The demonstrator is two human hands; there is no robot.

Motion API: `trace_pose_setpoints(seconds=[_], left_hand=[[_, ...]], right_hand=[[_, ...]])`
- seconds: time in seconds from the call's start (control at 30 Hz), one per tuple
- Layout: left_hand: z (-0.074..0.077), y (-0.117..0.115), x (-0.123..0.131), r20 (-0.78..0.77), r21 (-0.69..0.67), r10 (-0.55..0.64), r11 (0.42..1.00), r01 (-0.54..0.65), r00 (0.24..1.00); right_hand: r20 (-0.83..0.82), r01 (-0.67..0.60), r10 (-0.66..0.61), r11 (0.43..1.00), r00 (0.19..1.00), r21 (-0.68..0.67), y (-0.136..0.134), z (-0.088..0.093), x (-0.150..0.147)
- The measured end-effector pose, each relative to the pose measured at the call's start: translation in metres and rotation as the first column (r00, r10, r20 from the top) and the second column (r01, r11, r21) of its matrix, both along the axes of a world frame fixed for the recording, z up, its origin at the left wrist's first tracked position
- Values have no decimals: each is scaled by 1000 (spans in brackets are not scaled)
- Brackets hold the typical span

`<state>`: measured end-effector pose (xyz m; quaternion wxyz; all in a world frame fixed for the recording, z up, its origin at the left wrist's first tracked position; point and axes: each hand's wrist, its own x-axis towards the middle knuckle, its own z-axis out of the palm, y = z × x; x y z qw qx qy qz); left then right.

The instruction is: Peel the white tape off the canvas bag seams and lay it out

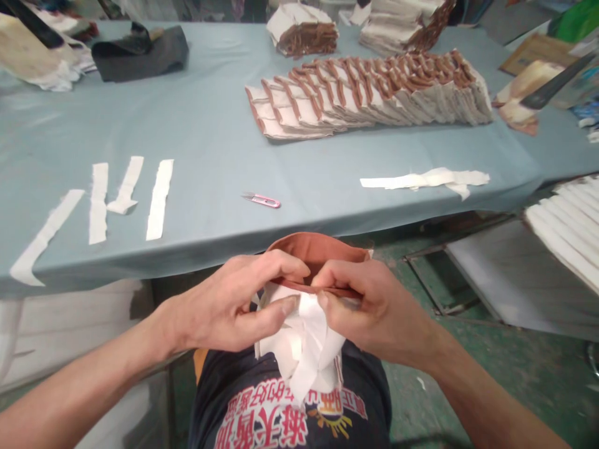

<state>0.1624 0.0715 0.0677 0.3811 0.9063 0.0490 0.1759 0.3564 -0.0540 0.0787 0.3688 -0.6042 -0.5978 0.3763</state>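
Observation:
Both hands meet in front of my chest, below the table's near edge. My left hand (pixel 234 302) and my right hand (pixel 369 305) are closed on a piece of white fabric with a rust-brown edge (pixel 313 249). Thumbs and forefingers pinch its brown fold where the hands touch. White strips of the piece (pixel 304 355) hang down over my dark printed shirt. Small pink thread snips (pixel 262 200) lie on the table just beyond the hands, untouched.
A blue-grey table (pixel 210 131) carries a long fanned row of white-and-brown pieces (pixel 374 93), more stacks (pixel 302 28) behind, white strips at left (pixel 126 187) and right (pixel 425 179), and a dark cloth (pixel 140 53). White stacked material (pixel 566 224) sits at right.

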Motion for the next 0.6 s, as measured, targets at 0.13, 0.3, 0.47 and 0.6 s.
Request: trace_pose_setpoints(seconds=[0.13,0.3,0.47,0.6], left_hand=[[16,11,4,-121,-78,-112,992,103,986],[12,12,8,-125,151,-135,977,153,983],[2,13,5,-56,424,-73,901,90,996],[10,16,3,-115,213,-118,967,141,986]], right_hand=[[263,-50,-6,977,965,206,-3,-1,2],[374,-64,-49,957,926,282,-6,-6,0],[344,-77,-22,959,939,271,-7,-8,-1],[386,-128,1,944,922,303,-7,-6,2]])
